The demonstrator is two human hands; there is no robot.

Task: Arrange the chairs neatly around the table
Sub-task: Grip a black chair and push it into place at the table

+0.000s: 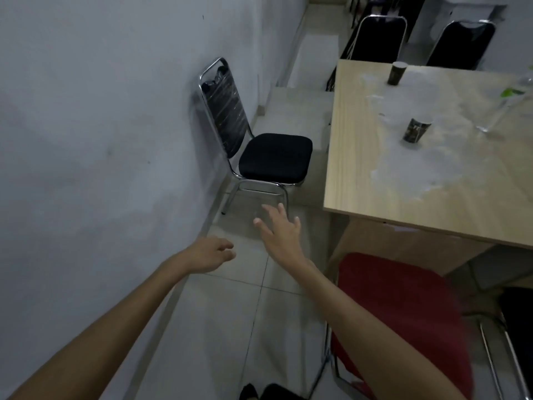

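A black padded chair [275, 157] with a chrome frame stands with its back against the left wall, its seat facing the light wooden table [357, 168]. Both my arms reach out over the floor toward it. My left hand [209, 256] has loosely curled fingers and holds nothing. My right hand [281, 230] is spread open just short of the chair's front legs, touching nothing. A red-seated chair [401, 319] stands at the table's near end under my right forearm. Two more black chairs [377, 39] [461, 44] stand at the table's far end.
Two dark paper cups [397, 73] [416, 129] and a clear glass item [501, 111] stand on the table. The grey wall [101, 125] runs close along the left, leaving a narrow tiled aisle [248, 298]. Another dark chair [516, 327] shows at the lower right edge.
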